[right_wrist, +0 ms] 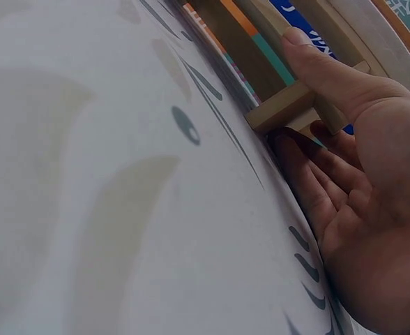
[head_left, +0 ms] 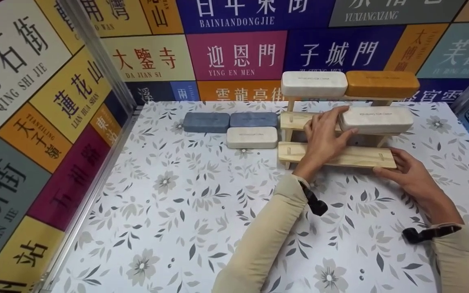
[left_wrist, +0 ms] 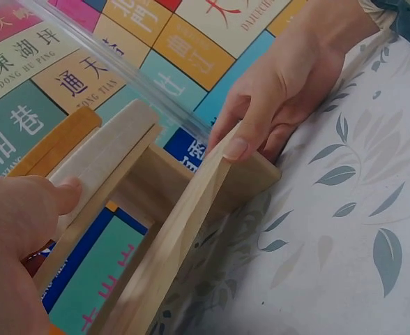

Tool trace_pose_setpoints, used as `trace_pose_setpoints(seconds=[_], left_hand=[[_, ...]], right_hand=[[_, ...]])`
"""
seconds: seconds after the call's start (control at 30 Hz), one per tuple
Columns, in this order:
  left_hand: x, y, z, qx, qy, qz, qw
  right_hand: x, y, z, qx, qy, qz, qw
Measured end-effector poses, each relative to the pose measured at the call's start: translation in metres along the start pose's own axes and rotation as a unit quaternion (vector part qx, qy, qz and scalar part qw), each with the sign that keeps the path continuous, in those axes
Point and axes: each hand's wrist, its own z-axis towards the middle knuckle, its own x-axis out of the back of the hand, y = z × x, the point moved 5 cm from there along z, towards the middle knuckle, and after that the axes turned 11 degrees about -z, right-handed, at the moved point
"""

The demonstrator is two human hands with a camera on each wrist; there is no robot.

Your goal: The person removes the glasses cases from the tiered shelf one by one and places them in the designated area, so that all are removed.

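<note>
My left hand [head_left: 325, 136] grips the left end of a white rounded block [head_left: 377, 119] on the middle step of a wooden tiered stand [head_left: 336, 156]. In the left wrist view its thumb [left_wrist: 67, 195] lies against that white block [left_wrist: 111, 157]. At the right end of the stand's lowest step, my right hand [head_left: 415, 175] holds the board. In the right wrist view the thumb [right_wrist: 313, 59] is on the board's face, with the other fingers around its end beside the leg [right_wrist: 282, 108]. Another white block [head_left: 314, 84] and an orange-brown block [head_left: 382, 84] sit side by side on the top step.
Left of the stand, two blue-grey blocks [head_left: 206, 122] lie in a row on the floral-patterned tabletop [head_left: 169, 228], with a cream-white block [head_left: 252, 138] in front. Panels of coloured signs [head_left: 236, 55] stand behind and along the left side [head_left: 39, 134].
</note>
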Motion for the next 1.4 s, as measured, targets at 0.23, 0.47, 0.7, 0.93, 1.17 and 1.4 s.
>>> trace_pose_setpoints(seconds=[0.23, 0.47, 0.7, 0.93, 1.17, 1.4], left_hand=[[0.009, -0.001, -0.006, -0.023, -0.017, -0.005, 0.9996], [0.025, -0.006, -0.016, -0.029, -0.018, -0.083, 0.996], [0.044, -0.018, -0.024, -0.041, -0.025, -0.181, 0.9824], [0.063, -0.038, -0.027, -0.031, -0.012, -0.33, 0.9434], [0.073, -0.049, -0.029, -0.032, -0.043, -0.43, 0.901], [0.089, -0.057, -0.028, -0.04, -0.057, -0.441, 0.8945]], right_hand=[[0.0, -0.001, 0.0, 0.011, -0.003, -0.007, 0.9999], [-0.001, -0.002, 0.001, 0.012, 0.0, -0.011, 0.9999], [-0.002, -0.001, 0.002, 0.015, 0.002, 0.009, 0.9998], [0.001, -0.001, 0.001, 0.017, -0.004, 0.009, 0.9998], [0.002, 0.0, -0.001, 0.018, -0.004, 0.009, 0.9998], [0.001, 0.0, -0.001, 0.023, -0.007, -0.009, 0.9997]])
